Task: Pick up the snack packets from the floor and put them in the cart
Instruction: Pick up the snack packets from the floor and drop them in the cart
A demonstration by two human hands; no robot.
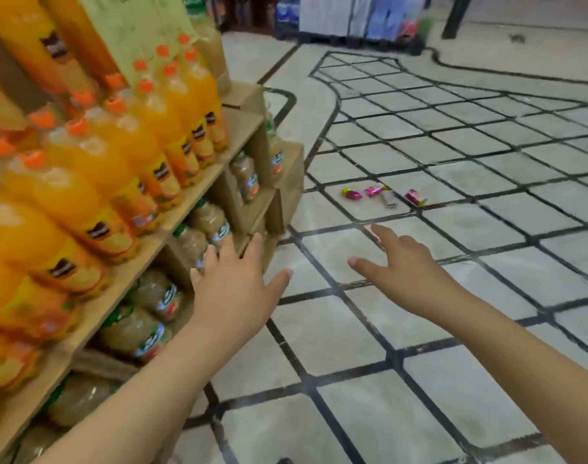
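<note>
- Head view: three pink snack packets (383, 194) lie in a row on the tiled floor (353, 346), well ahead of both hands.
- Left hand (234, 289) is spread flat and empty beside the juice bottle shelf (199, 182) (orange bottles above).
- Right hand (404, 271) is empty too, forefinger pointing toward the packets.

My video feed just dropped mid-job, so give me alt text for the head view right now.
Three pink snack packets lie in a row on the tiled floor ahead, untouched. Both bare hands reach forward empty: the left hand is spread open beside a shelf of orange juice bottles, and the right hand points toward the packets. No cart is visible.
</note>
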